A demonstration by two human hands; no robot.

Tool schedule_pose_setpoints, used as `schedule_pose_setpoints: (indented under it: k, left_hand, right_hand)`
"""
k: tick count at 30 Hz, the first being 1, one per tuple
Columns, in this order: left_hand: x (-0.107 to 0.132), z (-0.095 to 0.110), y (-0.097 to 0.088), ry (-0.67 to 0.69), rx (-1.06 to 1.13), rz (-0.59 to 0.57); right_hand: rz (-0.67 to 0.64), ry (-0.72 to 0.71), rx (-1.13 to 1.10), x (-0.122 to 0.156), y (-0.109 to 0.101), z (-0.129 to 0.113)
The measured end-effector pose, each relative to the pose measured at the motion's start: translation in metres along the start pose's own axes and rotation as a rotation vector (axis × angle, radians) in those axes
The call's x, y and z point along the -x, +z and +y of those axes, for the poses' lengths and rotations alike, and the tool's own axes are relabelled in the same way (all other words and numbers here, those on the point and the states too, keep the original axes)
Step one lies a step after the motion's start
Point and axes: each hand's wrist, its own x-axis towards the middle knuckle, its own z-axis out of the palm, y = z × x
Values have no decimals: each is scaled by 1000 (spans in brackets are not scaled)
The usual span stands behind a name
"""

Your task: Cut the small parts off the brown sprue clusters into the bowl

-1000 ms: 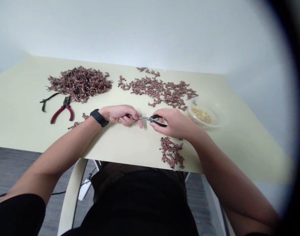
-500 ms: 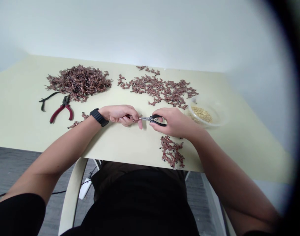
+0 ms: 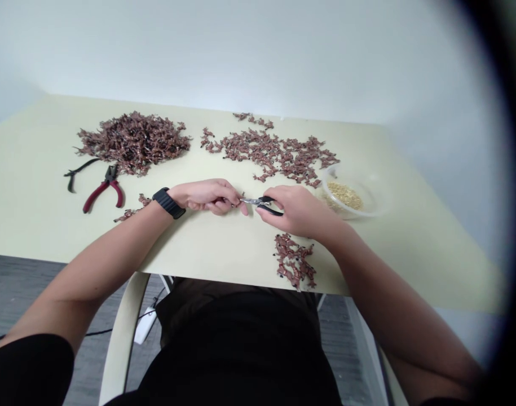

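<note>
My left hand (image 3: 213,196) is closed around a small brown figurine (image 3: 236,205), mostly covered by the fingers. My right hand (image 3: 294,208) grips black-handled needle-nose pliers (image 3: 268,206), whose jaws point left and meet the figurine at my left fingertips. What the jaw tips pinch is too small to make out. Just below my right hand lies a small cluster of brown figurines (image 3: 295,260), which look like little animals. A few more figurines (image 3: 131,211) lie beside my left wrist, partly behind the forearm.
A large heap of brown figurines (image 3: 135,141) is at the back left, and a flatter spread (image 3: 278,153) at the back middle. Red-handled pliers (image 3: 102,189) and a black-handled tool (image 3: 78,173) lie left. A clear plastic bowl (image 3: 376,213) holds small gold-coloured pieces (image 3: 344,195).
My two hands stay together with the pliers at the figurine. The pliers' handles have turned slightly and the left fingers have shifted a little. The whole view has drifted slightly.
</note>
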Motion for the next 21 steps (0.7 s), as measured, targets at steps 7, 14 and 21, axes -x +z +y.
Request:
schedule_pose_setpoints:
  k: [7, 14, 21]
  left_hand:
    - [-13, -5, 24, 250, -221, 377]
    - [-21, -7, 30, 344, 103, 328]
    - [-30, -19, 30, 486, 152, 341]
  right_hand:
    - [86, 182, 47, -4, 10, 1]
    - [162, 235, 24, -6, 8, 2]
    - [239, 306, -39, -8, 10, -3]
